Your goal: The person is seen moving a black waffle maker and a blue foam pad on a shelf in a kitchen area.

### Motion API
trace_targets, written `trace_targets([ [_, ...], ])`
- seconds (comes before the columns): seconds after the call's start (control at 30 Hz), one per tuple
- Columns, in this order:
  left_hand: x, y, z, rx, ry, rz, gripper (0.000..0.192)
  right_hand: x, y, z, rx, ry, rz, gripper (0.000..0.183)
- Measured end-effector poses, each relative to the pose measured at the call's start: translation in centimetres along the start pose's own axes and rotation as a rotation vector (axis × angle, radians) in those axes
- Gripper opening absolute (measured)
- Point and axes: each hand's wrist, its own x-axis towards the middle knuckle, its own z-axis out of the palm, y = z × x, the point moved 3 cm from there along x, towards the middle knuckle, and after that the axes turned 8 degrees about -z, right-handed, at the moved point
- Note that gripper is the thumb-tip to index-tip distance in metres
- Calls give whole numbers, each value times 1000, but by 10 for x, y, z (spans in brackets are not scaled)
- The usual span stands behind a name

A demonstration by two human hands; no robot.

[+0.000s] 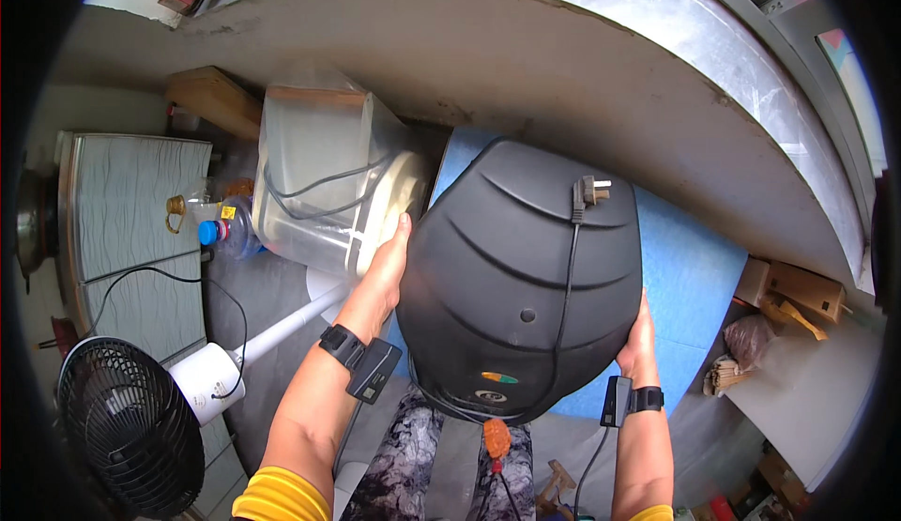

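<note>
A large black plastic appliance housing (521, 260) with curved ridges fills the middle of the view, above a blue sheet. My left hand (387, 260) presses flat against its left side, thumb upward; my right hand (639, 331) is against its lower right side. The fingers of both hands are largely hidden by the housing. A power plug (590, 193) lies on its upper right, its black cord running down the face to the bottom edge. An orange object (497, 438) shows just below the housing. What supports the housing underneath is hidden.
A clear plastic bin (310, 169) with a looped cord stands left, near a blue-capped bottle (229, 231). A black-and-white pedestal fan (134, 426) is lower left. A blue sheet (690, 274) extends beneath the housing. A curved counter (598, 49) runs above; cardboard boxes (802, 289) are at right.
</note>
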Motion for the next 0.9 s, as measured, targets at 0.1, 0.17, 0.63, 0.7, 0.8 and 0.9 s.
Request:
trace_targets([
  [0.1,-14,4,2,85,77,129,67,2,0,-3,-20,-30,-21,60],
  [0.17,-1,-10,-21,138,108,235,66,0,-1,-7,-138,62,-23,54],
  [0.63,-129,-232,-105,181,299,43,36,-106,-21,104,-1131,-86,-750,27],
  [0.7,-152,-246,-108,173,273,50,35,-103,-15,124,-1247,-84,-774,26],
  [0.8,-170,-255,-93,179,117,43,33,-90,-22,121,-1331,-55,-774,19],
  [0.9,-186,-259,-106,193,130,124,29,-100,-19,127,-1144,-184,-611,13],
])
